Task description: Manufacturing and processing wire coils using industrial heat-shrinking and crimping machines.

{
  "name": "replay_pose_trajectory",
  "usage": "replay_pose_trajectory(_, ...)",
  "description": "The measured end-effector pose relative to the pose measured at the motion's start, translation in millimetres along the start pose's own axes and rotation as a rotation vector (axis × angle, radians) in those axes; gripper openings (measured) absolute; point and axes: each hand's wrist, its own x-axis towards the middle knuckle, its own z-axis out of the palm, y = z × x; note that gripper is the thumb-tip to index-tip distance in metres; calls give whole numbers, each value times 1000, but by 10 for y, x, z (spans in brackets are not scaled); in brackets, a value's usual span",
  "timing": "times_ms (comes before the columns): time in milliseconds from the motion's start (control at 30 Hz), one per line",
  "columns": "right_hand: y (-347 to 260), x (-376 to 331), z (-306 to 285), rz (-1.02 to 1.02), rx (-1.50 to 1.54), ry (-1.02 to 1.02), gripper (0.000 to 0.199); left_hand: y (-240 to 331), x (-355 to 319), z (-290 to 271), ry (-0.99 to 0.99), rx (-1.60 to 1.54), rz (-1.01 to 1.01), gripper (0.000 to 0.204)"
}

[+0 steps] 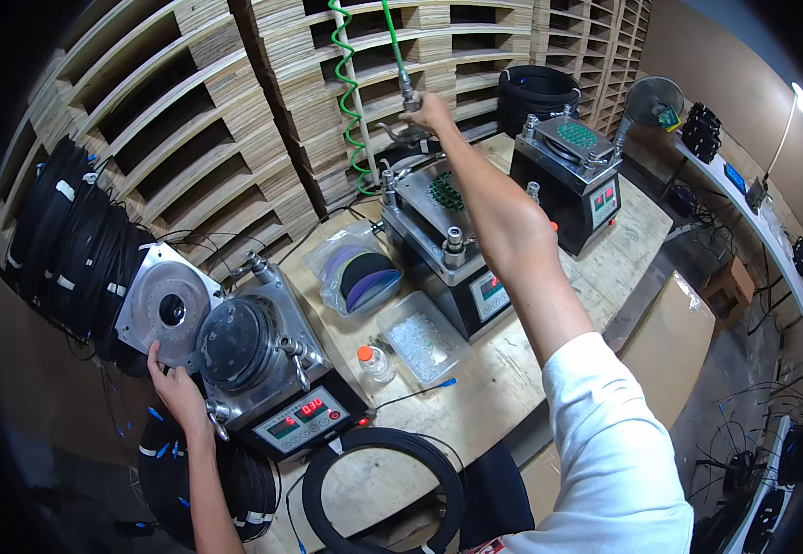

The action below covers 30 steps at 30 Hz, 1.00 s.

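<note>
My left hand point(178, 395) grips the lower edge of a square metal plate point(132, 325) with a round grey disc and a centre hole, one digit lying on its face. The plate is tilted beside a polishing machine point(281, 314), whose dark round platen point(233, 343) is exposed. My right arm stretches to the far side, where my right hand point(431, 114) is closed around an air blow gun point(407, 135) on a green coiled hose point(357, 120). Part of the gun is hidden by the hand.
Two more polishing machines point(470, 300) point(569, 152) stand along the bench. Between them and the near machine lie bagged polishing discs point(364, 277), a plastic tub point(422, 340) and an orange-capped bottle point(376, 364). Black cable coils point(320, 494) sit in front and at left; stacked pallets point(161, 111) rise behind.
</note>
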Motion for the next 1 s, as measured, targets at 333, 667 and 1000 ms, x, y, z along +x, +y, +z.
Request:
replay_pose_trajectory(333,-1333,-1547,-676,-237,948,-247,12,48,24,3,214,325,176,41)
replay_pose_trajectory(667,-2983,-3619,-687,3,1282,-355,26,234,-173,125,352,337,144,15)
replay_pose_trajectory(1000,-3077,-3639,-188,-76,1260,-217,10,327,-220,112,412,417,111,18)
